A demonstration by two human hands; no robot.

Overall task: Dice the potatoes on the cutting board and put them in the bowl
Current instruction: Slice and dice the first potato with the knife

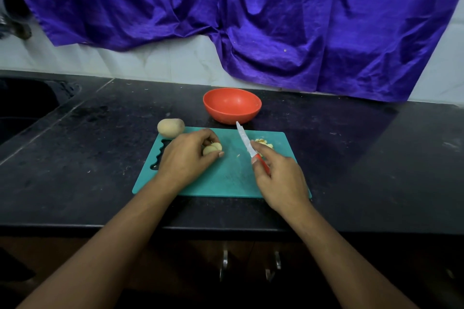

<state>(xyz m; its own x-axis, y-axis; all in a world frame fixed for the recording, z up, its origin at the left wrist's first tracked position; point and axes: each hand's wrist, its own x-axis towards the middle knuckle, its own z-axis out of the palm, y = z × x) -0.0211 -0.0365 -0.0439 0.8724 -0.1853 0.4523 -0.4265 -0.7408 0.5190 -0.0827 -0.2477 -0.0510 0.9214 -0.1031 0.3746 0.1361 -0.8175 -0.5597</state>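
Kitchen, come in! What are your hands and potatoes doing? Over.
Left hand holds potato slices. Right hand grips knife. Bowl empty, diced pile on board. Nothing blocking.

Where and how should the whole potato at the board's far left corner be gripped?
Across the middle of the whole potato, coming down from above: it lies on its side, long axis running left to right, top bare. The left hand is nearest but holds cut potato.
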